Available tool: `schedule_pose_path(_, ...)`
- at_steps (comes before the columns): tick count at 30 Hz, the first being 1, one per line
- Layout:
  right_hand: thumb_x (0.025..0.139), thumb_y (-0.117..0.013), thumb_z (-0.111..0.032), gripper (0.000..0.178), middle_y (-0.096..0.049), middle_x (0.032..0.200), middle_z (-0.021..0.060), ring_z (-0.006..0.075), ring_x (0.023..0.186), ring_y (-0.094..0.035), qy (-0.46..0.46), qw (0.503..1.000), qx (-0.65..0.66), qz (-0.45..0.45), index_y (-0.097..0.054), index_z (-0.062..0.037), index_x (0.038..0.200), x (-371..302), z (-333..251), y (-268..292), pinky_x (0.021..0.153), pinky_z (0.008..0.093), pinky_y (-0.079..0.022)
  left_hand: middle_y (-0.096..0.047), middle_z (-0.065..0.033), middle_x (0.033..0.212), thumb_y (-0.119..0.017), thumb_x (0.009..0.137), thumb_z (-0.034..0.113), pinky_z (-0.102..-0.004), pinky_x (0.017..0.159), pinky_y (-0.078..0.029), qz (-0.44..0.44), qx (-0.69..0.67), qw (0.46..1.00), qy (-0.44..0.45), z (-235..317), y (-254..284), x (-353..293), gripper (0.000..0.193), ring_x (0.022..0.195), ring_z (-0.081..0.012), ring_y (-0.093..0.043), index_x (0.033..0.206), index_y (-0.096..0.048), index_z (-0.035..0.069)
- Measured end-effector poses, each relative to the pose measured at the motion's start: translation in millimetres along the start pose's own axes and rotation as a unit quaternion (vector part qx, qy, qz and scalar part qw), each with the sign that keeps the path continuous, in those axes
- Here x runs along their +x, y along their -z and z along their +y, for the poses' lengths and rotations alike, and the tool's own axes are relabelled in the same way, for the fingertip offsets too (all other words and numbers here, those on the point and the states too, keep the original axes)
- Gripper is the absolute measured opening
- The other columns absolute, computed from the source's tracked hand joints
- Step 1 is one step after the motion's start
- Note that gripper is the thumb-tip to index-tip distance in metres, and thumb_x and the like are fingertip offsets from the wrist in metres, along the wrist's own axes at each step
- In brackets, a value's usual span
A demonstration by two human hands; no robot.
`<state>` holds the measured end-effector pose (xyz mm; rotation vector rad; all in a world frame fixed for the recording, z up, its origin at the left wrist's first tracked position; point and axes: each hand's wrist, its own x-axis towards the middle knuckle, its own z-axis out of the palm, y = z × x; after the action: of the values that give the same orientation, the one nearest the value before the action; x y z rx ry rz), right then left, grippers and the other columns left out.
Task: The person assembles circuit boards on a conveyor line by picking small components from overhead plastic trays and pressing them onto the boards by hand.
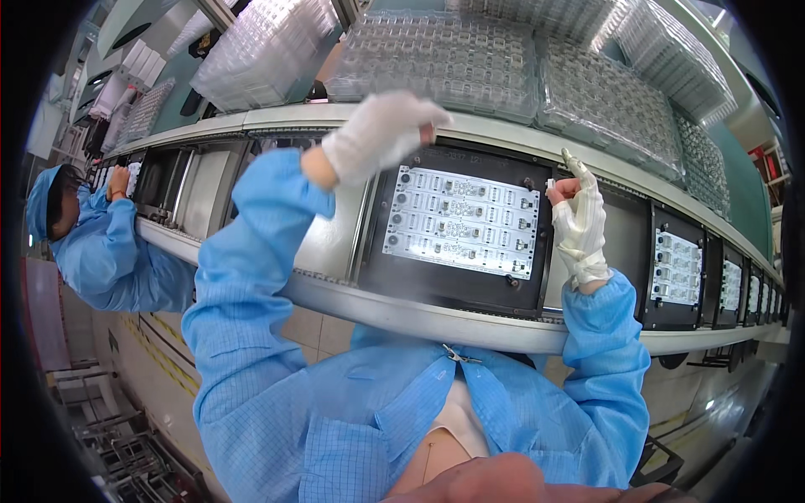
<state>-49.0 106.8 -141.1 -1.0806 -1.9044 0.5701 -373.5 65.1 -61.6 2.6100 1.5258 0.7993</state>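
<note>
A white circuit board panel (461, 220), marked off in several rows with small parts on it, lies in a black carrier tray (419, 272) in front of me. My left hand (377, 138), in a white glove with bare fingertips, hovers above the tray's far left corner. Motion smears it, so its fingers cannot be read. Beside the tray's right edge is my right hand (580, 222), gloved the same way. Its thumb and a finger curl together at a tiny pale piece, too small to name, while another finger points up.
Along the conveyor line (402, 314), more black trays with white boards (677, 268) stand to the right. Stacks of clear plastic blister trays (444, 63) fill the shelf beyond the far rail. At the left, a co-worker in blue (105, 243) has hands over another board.
</note>
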Motion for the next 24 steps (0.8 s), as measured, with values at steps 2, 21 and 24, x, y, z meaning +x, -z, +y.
schedule_pose_path(2, 0.092, -0.068, -0.007, 0.051, -0.064, 0.083, 0.0031, 0.0125, 0.074, -0.059, -0.002, 1.000, 0.004, -0.003, -0.056, -0.0115, 0.141, 0.8, 0.4, -1.2, 0.069, 0.0298, -0.052, -0.068, -0.0089, 0.081, -0.068, 0.082, 0.005, -0.0385, 0.074, -0.053, -0.036, 0.012, 0.999, 0.002, 17.8, -9.2, -22.4, 0.029, 0.077, -0.0288, -0.065, 0.111, -0.069, 0.007)
schedule_pose_path(21, 0.087, -0.071, -0.006, 0.049, -0.066, 0.084, 0.0046, 0.0158, 0.074, -0.063, 0.014, 0.999, 0.029, -0.037, -0.061, -0.0116, 0.135, -4.2, -16.6, 4.1, 0.071, 0.0319, -0.053, -0.066, -0.0063, 0.085, -0.063, 0.085, 0.007, -0.0393, 0.077, -0.051, -0.086, 0.055, 0.995, -0.017, 19.4, -22.4, -43.4, 0.026, 0.084, -0.0274, -0.064, 0.110, -0.066, 0.013)
schedule_pose_path(24, 0.086, -0.070, -0.005, 0.049, -0.066, 0.084, 0.0057, 0.0207, 0.078, -0.065, 0.000, 0.999, 0.030, -0.040, -0.061, -0.0123, 0.134, -6.0, -19.9, 3.6, 0.075, 0.0360, -0.053, -0.068, -0.0056, 0.088, -0.064, 0.084, 0.008, -0.0389, 0.079, -0.052, -0.104, -0.054, 0.991, 0.058, 19.4, -18.9, -38.8, 0.032, 0.087, -0.0269, -0.065, 0.115, -0.066, 0.014)
